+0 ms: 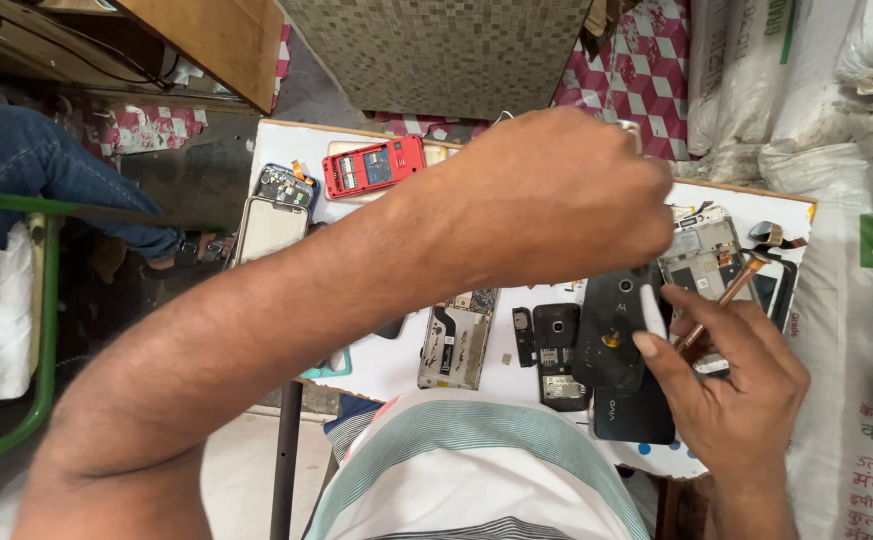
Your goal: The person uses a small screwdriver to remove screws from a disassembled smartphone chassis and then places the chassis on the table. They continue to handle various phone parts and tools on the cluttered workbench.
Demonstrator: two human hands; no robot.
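My left arm crosses the view, and my left hand [557, 190] is curled above the back of the white table [397, 365]. A small pale edge shows at its far side; I cannot tell if it holds anything. My right hand [742, 395] grips a screwdriver [725, 298] with a copper-coloured shaft, its tip over an opened phone [702, 255] with a bare board. A white sliver [653, 312] sticks up by the thumb. Below it lie a black back cover [612, 335] and a dark phone back [635, 418].
A red phone frame [374, 165], a blue-edged board [285, 185], a pale-screened phone [270, 228], a silver frame [457, 340] and small black parts [557, 355] lie on the table. Another person's jeans leg [27, 160] and a green chair frame [47, 300] are left; sacks [857, 200] are right.
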